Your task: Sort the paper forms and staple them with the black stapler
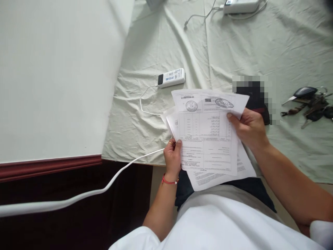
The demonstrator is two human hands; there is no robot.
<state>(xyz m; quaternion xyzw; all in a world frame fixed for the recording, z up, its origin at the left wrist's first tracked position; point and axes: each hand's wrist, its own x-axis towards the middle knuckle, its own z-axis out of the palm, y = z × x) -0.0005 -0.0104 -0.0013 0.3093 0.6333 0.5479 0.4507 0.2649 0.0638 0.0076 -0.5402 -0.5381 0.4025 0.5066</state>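
Observation:
Several printed paper sheets lie fanned out above my lap, at the table's near edge. The top sheet carries two stamps and a printed table, and its text appears upside down from here. My left hand pinches the sheets at their left edge, thumb on top. At the upper right edge, my right hand grips them with the thumb pressed on the front. Fingers of both hands are partly hidden behind the paper. A dark object, perhaps a wallet, partly blurred out, lies just beyond my right hand.
A pale green cloth covers the table. On it lie a white power bank with a cable, another white device at the back, and a bunch of keys at right. A white cable crosses the lower left. A white panel stands left.

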